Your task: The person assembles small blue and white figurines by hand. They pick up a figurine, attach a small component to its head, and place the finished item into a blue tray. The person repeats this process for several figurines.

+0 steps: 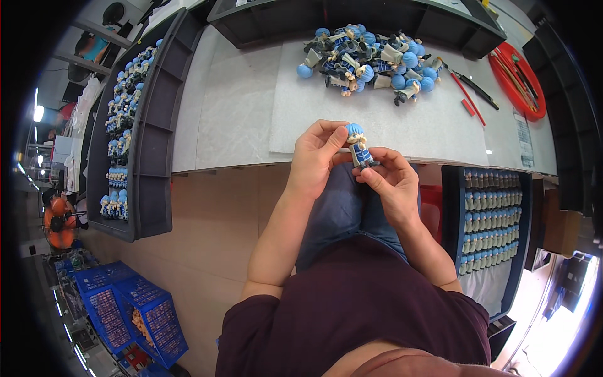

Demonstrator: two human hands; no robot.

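Note:
A small blue-haired figurine (359, 151) in blue and white clothes is held upright between my hands, just over the near edge of the worktable. With thumb and fingers, my left hand (319, 151) grips its head from the left side. Lower down, my right hand (394, 182) pinches the figurine by its dark feet. Both hands are closed on it, and the fingertips cover part of the head and base. Farther back on the table lies a heap of similar figurines (370, 60), tumbled in several directions.
A dark tray (163, 119) of figurines stands at the left; another tray (496, 217) with figurines in rows sits lower right. A red dish (518, 81) with tools, a black pen-like tool (477, 91) and a red stick (468, 97) lie far right. Blue crates (132, 311) stand lower left.

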